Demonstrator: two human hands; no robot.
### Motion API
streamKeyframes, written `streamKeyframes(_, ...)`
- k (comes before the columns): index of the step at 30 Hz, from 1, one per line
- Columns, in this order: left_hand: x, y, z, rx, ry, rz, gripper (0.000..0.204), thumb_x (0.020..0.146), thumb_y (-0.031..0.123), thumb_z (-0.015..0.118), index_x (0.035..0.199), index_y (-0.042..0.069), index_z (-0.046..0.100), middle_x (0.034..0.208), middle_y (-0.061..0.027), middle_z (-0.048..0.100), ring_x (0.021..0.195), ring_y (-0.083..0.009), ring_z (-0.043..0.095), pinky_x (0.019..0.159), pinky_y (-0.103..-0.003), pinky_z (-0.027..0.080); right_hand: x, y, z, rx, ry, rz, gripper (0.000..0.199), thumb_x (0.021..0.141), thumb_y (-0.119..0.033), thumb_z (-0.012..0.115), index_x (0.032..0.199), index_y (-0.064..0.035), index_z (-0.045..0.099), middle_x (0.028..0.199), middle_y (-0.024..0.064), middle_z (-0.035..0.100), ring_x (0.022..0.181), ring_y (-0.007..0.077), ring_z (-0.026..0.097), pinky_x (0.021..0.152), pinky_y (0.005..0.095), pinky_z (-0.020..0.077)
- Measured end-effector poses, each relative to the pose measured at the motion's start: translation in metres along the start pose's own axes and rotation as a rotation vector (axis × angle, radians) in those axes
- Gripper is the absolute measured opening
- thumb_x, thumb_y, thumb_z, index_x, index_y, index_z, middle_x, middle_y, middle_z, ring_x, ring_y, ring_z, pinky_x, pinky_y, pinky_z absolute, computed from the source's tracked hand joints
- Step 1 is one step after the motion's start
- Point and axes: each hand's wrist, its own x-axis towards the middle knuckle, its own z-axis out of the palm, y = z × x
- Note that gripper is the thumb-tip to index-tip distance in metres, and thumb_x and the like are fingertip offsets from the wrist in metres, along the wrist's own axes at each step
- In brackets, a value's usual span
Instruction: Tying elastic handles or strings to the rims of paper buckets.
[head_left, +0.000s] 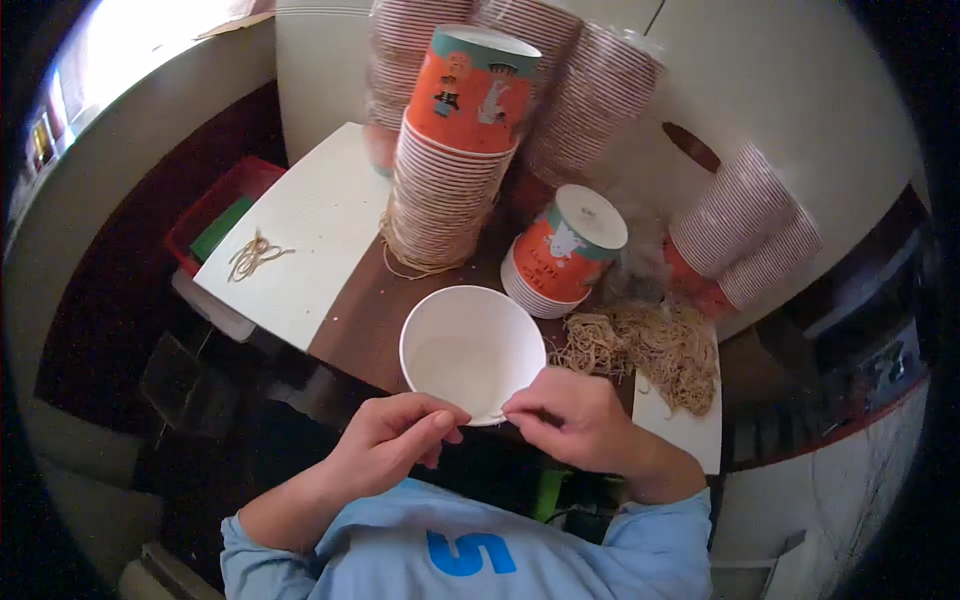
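Observation:
A white paper bowl (468,350) is held upright in front of me over the brown table (365,310). My left hand (395,440) pinches its near rim from the left. From the right, my right hand (570,418) pinches the same rim, fingertips almost meeting the left hand's. Whether a rubber band is between the fingers is not clear. The bowl's inside looks empty.
A tall stack of upturned orange paper bowls (450,170) stands behind, a short stack (562,255) to its right. A heap of rubber bands (650,350) lies at right. Wrapped bowl sleeves (745,230) lean behind. A white board (310,235) with loose bands (255,256) lies at left.

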Motion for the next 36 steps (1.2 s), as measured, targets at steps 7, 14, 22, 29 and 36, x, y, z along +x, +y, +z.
streamKeyframes(7,0.009,-0.004,0.006,0.000,-0.146,-0.167,0.033,0.098,0.029,0.046,0.109,0.002,0.061,0.083,-0.0028,0.062,0.063,-0.0060,0.055,0.057,-0.019,0.046,-0.008,-0.001,0.015,-0.118,0.006,-0.113,0.020,0.073,-0.004,0.068,0.092,-0.0038,0.063,0.076,0.0094,0.057,0.065,0.0259,0.060,0.057,0.0347,0.0498)
streamKeyframes(14,0.014,-0.003,0.003,-0.003,-0.233,-0.201,0.031,0.097,0.029,0.048,0.103,0.002,0.062,0.082,-0.0028,0.062,0.064,-0.0065,0.056,0.058,-0.019,0.046,-0.011,-0.003,0.021,-0.205,0.028,-0.187,0.022,0.069,-0.005,0.069,0.090,-0.0042,0.063,0.078,0.0073,0.057,0.063,0.0243,0.059,0.055,0.0347,0.0489)
streamKeyframes(22,0.016,0.005,0.009,0.256,-0.171,0.009,0.015,0.091,0.011,0.058,0.097,-0.002,0.063,0.075,-0.0031,0.062,0.066,-0.0063,0.058,0.059,-0.021,0.049,-0.015,-0.002,0.020,-0.183,0.099,-0.147,0.017,0.072,-0.006,0.070,0.087,-0.0036,0.063,0.072,0.0082,0.056,0.062,0.0250,0.059,0.053,0.0344,0.0487)
streamKeyframes(29,0.011,0.001,0.008,0.300,-0.134,0.120,0.009,0.086,0.004,0.061,0.093,-0.001,0.063,0.077,-0.0039,0.063,0.068,-0.0071,0.058,0.061,-0.021,0.048,-0.018,-0.014,0.021,-0.166,0.050,-0.035,0.017,0.072,-0.006,0.070,0.088,-0.0049,0.063,0.071,0.0077,0.056,0.058,0.0237,0.058,0.050,0.0340,0.0484)
streamKeyframes(36,0.008,0.005,0.009,0.492,-0.101,0.269,0.010,0.083,0.005,0.065,0.091,-0.002,0.063,0.077,-0.0086,0.064,0.069,-0.0102,0.061,0.062,-0.024,0.050,-0.023,-0.012,0.027,-0.208,0.084,-0.059,0.019,0.073,-0.004,0.069,0.090,-0.0055,0.062,0.068,0.0078,0.055,0.059,0.0249,0.058,0.053,0.0342,0.0487)
